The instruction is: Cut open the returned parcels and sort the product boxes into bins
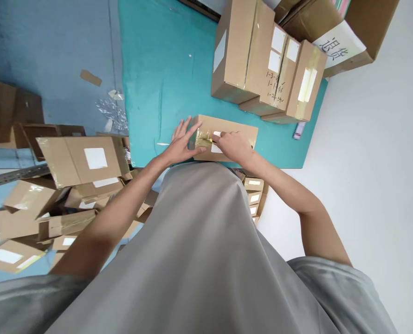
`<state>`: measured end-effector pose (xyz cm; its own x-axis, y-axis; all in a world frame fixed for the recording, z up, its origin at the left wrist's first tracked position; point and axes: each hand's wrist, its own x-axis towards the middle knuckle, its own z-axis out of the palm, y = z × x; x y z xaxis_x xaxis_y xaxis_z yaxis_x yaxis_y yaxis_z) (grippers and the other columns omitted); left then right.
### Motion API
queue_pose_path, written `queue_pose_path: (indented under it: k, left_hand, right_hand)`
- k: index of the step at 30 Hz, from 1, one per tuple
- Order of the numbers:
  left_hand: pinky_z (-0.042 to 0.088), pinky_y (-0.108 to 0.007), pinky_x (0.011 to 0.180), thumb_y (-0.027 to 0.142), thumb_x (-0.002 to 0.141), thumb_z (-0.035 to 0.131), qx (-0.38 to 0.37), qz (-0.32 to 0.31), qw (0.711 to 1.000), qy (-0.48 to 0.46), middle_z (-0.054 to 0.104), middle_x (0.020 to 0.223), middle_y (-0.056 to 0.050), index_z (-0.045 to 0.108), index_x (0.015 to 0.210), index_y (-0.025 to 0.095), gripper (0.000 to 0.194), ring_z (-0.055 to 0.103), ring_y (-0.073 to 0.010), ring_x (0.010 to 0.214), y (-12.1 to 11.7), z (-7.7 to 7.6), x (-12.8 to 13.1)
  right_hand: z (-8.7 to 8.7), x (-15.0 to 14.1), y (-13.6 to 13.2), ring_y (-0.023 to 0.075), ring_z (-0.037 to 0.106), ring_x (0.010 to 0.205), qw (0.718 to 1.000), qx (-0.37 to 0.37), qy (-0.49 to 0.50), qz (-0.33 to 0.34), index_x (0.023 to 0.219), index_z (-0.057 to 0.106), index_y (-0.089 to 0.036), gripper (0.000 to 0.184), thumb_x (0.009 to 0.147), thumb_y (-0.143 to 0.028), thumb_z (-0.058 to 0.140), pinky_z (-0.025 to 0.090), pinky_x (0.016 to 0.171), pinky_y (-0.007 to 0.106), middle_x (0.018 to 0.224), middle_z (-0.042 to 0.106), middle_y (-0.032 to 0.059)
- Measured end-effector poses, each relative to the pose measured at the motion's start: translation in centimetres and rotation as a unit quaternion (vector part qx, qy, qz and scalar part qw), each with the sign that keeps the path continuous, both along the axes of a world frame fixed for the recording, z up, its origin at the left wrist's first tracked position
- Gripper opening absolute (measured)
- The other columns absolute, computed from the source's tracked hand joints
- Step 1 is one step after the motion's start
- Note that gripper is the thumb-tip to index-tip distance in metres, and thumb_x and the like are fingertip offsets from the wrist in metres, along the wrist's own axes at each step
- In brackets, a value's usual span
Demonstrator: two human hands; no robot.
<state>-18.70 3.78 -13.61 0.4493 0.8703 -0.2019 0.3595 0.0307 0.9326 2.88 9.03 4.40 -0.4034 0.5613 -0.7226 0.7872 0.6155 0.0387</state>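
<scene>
A taped cardboard box [243, 132] with a white label lies near the front edge of the teal table [151, 69]. My left hand [184, 143] is open, its fingers spread against the box's left end. Closed over the top of the box, my right hand [236, 146] grips a small box cutter [211, 140]. Only a bit of yellow shows beyond the fingers; the rest of the cutter is hidden. Its tip is at the clear tape [201, 135] on the left part of the box top.
Several closed cartons [243, 51] stand at the back right, beside an open box [359, 41] with a handwritten paper sign. Opened boxes [77, 160] are heaped on the floor at left, near plastic scraps [112, 111]. More labelled boxes [254, 197] sit below the table edge. A white wall [377, 153] bounds the right.
</scene>
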Motion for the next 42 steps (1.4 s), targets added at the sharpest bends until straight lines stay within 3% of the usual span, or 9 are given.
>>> queue_pose_path:
  k: [6, 10, 17, 27, 30, 32, 35, 39, 42]
  left_hand:
    - [0.01, -0.071, 0.141, 0.095, 0.09, 0.067, 0.026, 0.026, 0.999, -0.014, 0.01, 0.194, -0.014, 0.03, 0.184, 0.036, 0.117, 0.003, -0.0505, 0.178, -0.4, -0.5, 0.3]
    - [0.009, -0.071, 0.141, 0.094, 0.091, 0.067, 0.035, 0.031, 0.999, -0.018, 0.012, 0.194, -0.013, 0.03, 0.184, 0.036, 0.116, 0.006, -0.0492, 0.179, -0.7, -0.7, 0.7]
    - [0.013, -0.07, 0.142, 0.09, 0.093, 0.069, 0.035, 0.041, 0.998, -0.022, 0.019, 0.193, -0.013, 0.031, 0.183, 0.036, 0.112, 0.013, -0.0463, 0.178, -0.9, -0.4, 0.8]
    - [0.018, -0.068, 0.143, 0.09, 0.094, 0.068, 0.015, 0.061, 0.998, -0.025, 0.029, 0.19, -0.013, 0.036, 0.181, 0.033, 0.11, 0.022, -0.0437, 0.177, -1.4, 1.1, 1.1]
    - [0.02, -0.063, 0.144, 0.088, 0.094, 0.069, -0.007, 0.086, 0.996, -0.037, 0.032, 0.189, -0.012, 0.036, 0.182, 0.031, 0.11, 0.027, -0.0421, 0.176, -1.7, 1.0, 0.0]
    - [0.022, -0.062, 0.144, 0.087, 0.091, 0.073, -0.034, 0.118, 0.991, -0.051, 0.033, 0.189, -0.011, 0.034, 0.182, 0.032, 0.114, 0.03, -0.0414, 0.175, -1.8, 0.6, -1.4]
    - [0.025, -0.061, 0.144, 0.085, 0.082, 0.084, -0.075, 0.158, 0.982, -0.074, 0.036, 0.187, -0.011, 0.035, 0.182, 0.032, 0.124, 0.033, -0.0408, 0.174, -1.6, -0.2, -3.6]
    - [0.03, -0.063, 0.142, 0.081, 0.076, 0.09, -0.109, 0.179, 0.975, -0.076, 0.037, 0.187, -0.012, 0.04, 0.18, 0.033, 0.125, 0.037, -0.0412, 0.173, -1.3, -0.6, -5.9]
    - [0.038, -0.068, 0.136, 0.077, 0.078, 0.087, -0.115, 0.207, 0.971, -0.045, 0.043, 0.183, -0.018, 0.039, 0.18, 0.03, 0.122, 0.046, -0.0434, 0.166, -1.4, -0.4, -7.5]
  right_hand:
    - [2.3, 7.3, -1.0, 0.0328, 0.079, 0.118, 0.994, 0.008, -0.105, -0.041, 0.149, 0.07, -0.016, 0.046, 0.117, -0.012, 0.038, 0.047, 0.086, 0.036, 0.129, 0.081, 0.024]
    - [2.9, 12.0, -1.9, 0.032, 0.079, 0.112, 0.99, 0.02, -0.123, -0.069, 0.157, 0.066, -0.023, 0.047, 0.12, -0.021, 0.037, 0.045, 0.085, 0.037, 0.131, 0.08, 0.0223]
    - [2.4, 16.6, -2.5, 0.0319, 0.079, 0.107, 0.987, 0.039, -0.132, -0.084, 0.153, 0.069, -0.024, 0.043, 0.122, -0.036, 0.042, 0.042, 0.08, 0.036, 0.128, 0.08, 0.0199]
    - [2.0, 21.3, -3.5, 0.0286, 0.079, 0.1, 0.992, 0.062, -0.072, -0.084, 0.151, 0.072, -0.03, 0.045, 0.122, -0.045, 0.04, 0.041, 0.075, 0.033, 0.125, 0.082, 0.0152]
    - [1.9, 24.7, -4.4, 0.0292, 0.079, 0.102, 0.987, 0.081, 0.01, -0.141, 0.152, 0.073, -0.033, 0.047, 0.12, -0.049, 0.043, 0.046, 0.077, 0.032, 0.126, 0.083, 0.0129]
    - [0.8, 26.9, -5.1, 0.029, 0.079, 0.101, 0.959, 0.102, 0.111, -0.238, 0.147, 0.078, -0.029, 0.05, 0.117, -0.056, 0.047, 0.05, 0.079, 0.033, 0.122, 0.084, 0.012]
    - [-3.2, 27.4, -6.1, 0.0249, 0.074, 0.079, 0.856, 0.088, 0.263, -0.436, 0.116, 0.085, -0.017, 0.067, 0.108, -0.076, 0.053, 0.053, 0.073, 0.032, 0.095, 0.083, 0.0107]
    - [-9.6, 22.6, -6.9, 0.0179, 0.06, 0.058, 0.696, 0.015, 0.332, -0.636, 0.09, 0.078, -0.018, 0.069, 0.083, -0.087, 0.078, 0.047, 0.06, 0.029, 0.063, 0.067, 0.0009]
    - [-12.2, 18.5, -7.5, 0.0161, 0.056, 0.058, 0.624, -0.033, 0.346, -0.7, 0.089, 0.078, -0.018, 0.065, 0.077, -0.082, 0.088, 0.044, 0.057, 0.027, 0.055, 0.061, -0.0028]
